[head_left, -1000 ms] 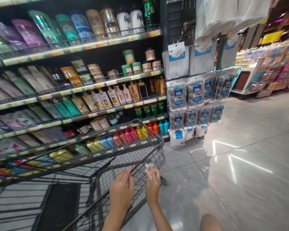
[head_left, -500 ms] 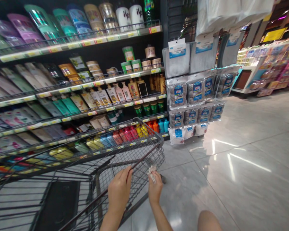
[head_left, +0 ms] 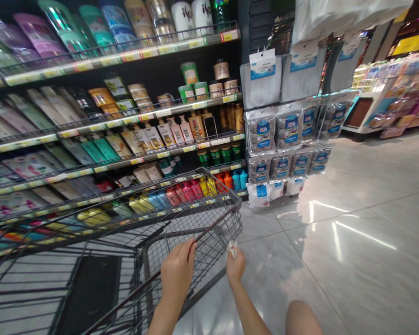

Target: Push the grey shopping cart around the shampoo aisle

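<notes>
My left hand (head_left: 176, 267) is closed around the long dark bar along the near edge of a wire shopping cart (head_left: 214, 229). To the right of it, beyond the cart's edge, my right hand (head_left: 236, 265) is closed on a crumpled white tissue (head_left: 233, 249), whose end sticks out above the fingers. The tissue stays just clear of the cart's mesh. A flat black panel (head_left: 91, 288) lies in the cart's left part. The rest of the basket shows only wire mesh with the floor beneath.
Beyond the cart stands a shelf rack (head_left: 160, 114) full of bottles and tubs. Hanging packs of grey scrubbers (head_left: 263, 135) are at its end. Grey tiled floor (head_left: 370, 209) stretches to the right, with a display stand (head_left: 373, 104) at the back. My knee (head_left: 302, 318) shows at the bottom.
My right hand has moved right, away from the left hand, and less of the tissue shows. My left hand keeps its grip on the bar. The view has shifted slightly.
</notes>
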{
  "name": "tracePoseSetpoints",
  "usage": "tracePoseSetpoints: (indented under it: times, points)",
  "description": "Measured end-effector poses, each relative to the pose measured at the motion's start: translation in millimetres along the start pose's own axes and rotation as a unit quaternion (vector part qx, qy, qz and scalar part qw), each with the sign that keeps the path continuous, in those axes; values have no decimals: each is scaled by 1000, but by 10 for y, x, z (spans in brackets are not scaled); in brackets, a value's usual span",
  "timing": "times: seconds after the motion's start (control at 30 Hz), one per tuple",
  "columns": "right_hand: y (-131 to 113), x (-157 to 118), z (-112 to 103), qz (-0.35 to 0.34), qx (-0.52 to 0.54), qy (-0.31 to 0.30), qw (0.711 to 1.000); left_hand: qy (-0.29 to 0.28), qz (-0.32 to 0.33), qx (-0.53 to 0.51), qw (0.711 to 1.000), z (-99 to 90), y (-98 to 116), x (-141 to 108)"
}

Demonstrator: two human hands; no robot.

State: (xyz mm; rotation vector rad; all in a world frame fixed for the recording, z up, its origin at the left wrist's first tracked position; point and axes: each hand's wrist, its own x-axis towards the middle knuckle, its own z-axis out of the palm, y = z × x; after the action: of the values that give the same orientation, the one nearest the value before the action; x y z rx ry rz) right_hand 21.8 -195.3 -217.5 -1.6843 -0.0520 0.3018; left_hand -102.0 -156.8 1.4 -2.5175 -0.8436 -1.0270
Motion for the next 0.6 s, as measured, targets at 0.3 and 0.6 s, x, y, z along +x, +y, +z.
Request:
tracePoseSetpoints:
  times: [0.3,0.6]
  points:
    - [160,189,138,199,99,-71,972,-1,-3,-6,1000,-5,1,-13]
    - [7,223,188,255,197,-112,940,-3,-11,-7,1000,-9,17,0]
